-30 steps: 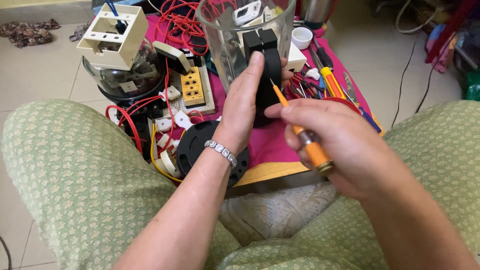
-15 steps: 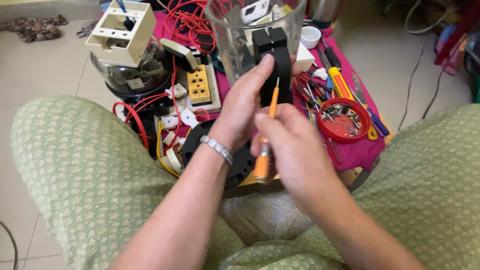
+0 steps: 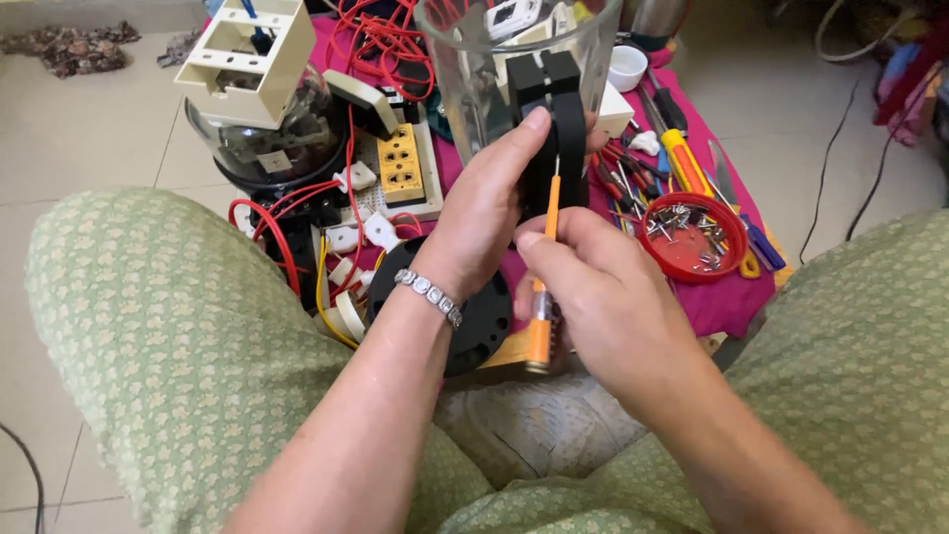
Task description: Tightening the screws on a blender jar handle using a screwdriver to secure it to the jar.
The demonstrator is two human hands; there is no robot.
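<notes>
A magenta cloth (image 3: 727, 302) covers the low table in the upper middle of the frame. On it, at the top centre, stands a clear jar (image 3: 474, 69) with a black handle (image 3: 563, 119). The left hand (image 3: 484, 213) is closed around this handle. Just below, the right hand (image 3: 603, 307) grips an orange screwdriver (image 3: 542, 297), its tip pointing up at the handle. At the right lies a red dish (image 3: 687, 262) with small screws.
</notes>
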